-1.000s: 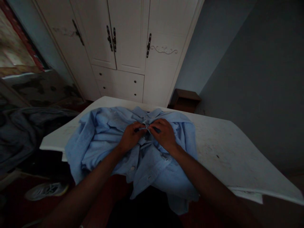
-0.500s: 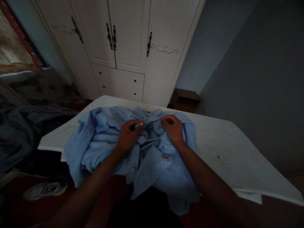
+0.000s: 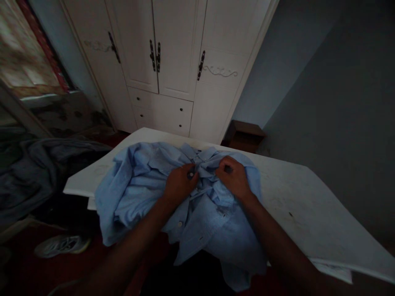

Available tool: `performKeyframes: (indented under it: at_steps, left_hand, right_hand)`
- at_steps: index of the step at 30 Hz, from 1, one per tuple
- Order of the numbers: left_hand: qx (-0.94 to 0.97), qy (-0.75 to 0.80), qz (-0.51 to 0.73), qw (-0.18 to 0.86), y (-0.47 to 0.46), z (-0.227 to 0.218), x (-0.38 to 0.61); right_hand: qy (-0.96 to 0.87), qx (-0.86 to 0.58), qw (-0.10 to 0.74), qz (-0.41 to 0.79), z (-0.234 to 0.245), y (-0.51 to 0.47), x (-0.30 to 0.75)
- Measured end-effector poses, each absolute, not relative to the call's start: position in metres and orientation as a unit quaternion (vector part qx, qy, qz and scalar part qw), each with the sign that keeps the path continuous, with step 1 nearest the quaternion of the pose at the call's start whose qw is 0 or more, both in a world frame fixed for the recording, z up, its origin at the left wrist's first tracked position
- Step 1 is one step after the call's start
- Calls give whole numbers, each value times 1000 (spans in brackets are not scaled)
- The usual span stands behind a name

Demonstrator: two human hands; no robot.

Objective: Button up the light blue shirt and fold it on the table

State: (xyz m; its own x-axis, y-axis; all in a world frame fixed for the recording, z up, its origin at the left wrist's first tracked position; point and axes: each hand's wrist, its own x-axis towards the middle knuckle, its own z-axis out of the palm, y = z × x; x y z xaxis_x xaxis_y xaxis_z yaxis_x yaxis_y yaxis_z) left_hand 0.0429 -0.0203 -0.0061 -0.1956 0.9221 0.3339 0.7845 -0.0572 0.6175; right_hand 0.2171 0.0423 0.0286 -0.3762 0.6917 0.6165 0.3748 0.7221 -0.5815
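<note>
A light blue button shirt (image 3: 145,185) lies crumpled on a white table (image 3: 296,205), its lower part hanging over the near edge. My left hand (image 3: 179,185) pinches the shirt's front edge beside a small white button, just below the collar. My right hand (image 3: 234,179) is closed on the opposite front edge, a little to the right. Both hands rest on the cloth, a short gap apart. Small white buttons show further down the placket.
A white wardrobe (image 3: 173,61) with drawers stands behind the table. A small brown stand (image 3: 245,133) sits by the blue-grey wall. Dark cloth (image 3: 37,164) is piled at the left, and a shoe (image 3: 60,244) lies on the red floor.
My hands, touching at the shirt's front a second ago, have drawn apart, each keeping its own edge of the cloth. The view has shifted a little to the left.
</note>
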Motion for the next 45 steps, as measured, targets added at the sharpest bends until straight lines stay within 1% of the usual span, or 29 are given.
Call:
performKeyframes:
  at_steps: [2,3,6,8,11,15,17,20,24,26,28,31,33,35,37,41,43,45]
  left_hand:
    - [629,689,351,75,-20,-5,45]
    - [633,690,346,71,-20,-5,45]
    - [648,674,345,78,-21,-6,42]
    - [656,659,355,98,-21,-8,37]
    - [652,630,393,152,-19,-11,31]
    - [624,606,448,207,-16,-14,28]
    - [611,610,462,207,-16,-14,29]
    - [605,630,446,195,-16,-14,30]
    - [629,624,430,171,-18,-16,30]
    - [647,613,432,140,-19,-18,30]
    - [665,603,428,106,-20,-16,31]
    - [677,608,413,27,-21,-6,35]
    - [671,620,404,-45,-20,5,37]
    - [681,616,389,-79,-14,17,36]
    - [715,588,374,-52,-2,25,31]
    - [762,523,378,53,25,31,17]
    - [777,515,356,68,35,32,13]
    - [788,517,329,52,40,34,11]
  right_hand:
    - [-833,-292,449,140,39,37,212]
    - [-852,-266,434,125,44,35,208]
    - [-912,-210,336,112,53,37,191]
    - [-925,-234,266,134,53,44,180]
    - [-905,-327,198,187,49,60,169]
    - [-880,-385,160,225,44,75,166]
    - [-881,-391,142,224,41,78,165]
    - [-881,-400,129,218,36,80,161]
    - [-858,-419,150,256,30,83,160]
    - [-838,-415,187,303,28,84,164]
    - [-802,-404,230,374,28,85,171]
    - [-729,-397,268,489,29,85,183]
    - [-692,-392,277,539,28,85,191]
    - [-665,-377,293,575,27,85,195]
    - [-640,-360,321,598,25,85,198]
    - [-618,-348,373,598,18,85,197]
    - [-625,-347,391,580,14,84,195]
    - [-625,-347,414,563,11,84,193]
